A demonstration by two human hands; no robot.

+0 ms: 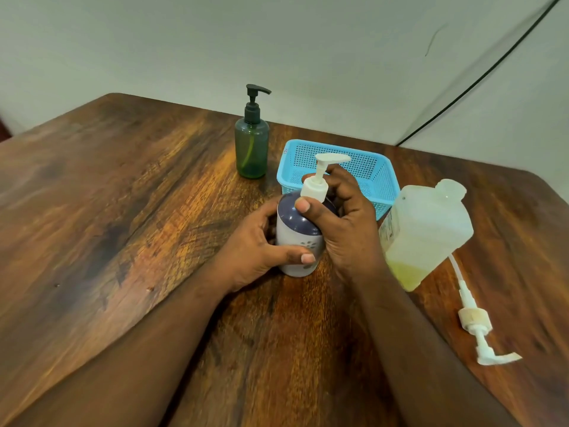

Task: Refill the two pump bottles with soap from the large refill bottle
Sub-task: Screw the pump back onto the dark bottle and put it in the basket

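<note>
White pump collar [314, 188] is pinched by the right hand [345, 223] while the blue-and-white bottle [297, 238], frame centre, is gripped by the left hand [258, 251]; soap could be spilled if the bottle is tipped during twisting.

Two bare forearms enter from the lower edge of the view, each ending in a bare hand: left hand [258, 251], right hand [345, 223]. No sleeve, glove, ring, watch or band shows on either. Fingernails are short and unpainted, as seen on both thumbs.
</note>
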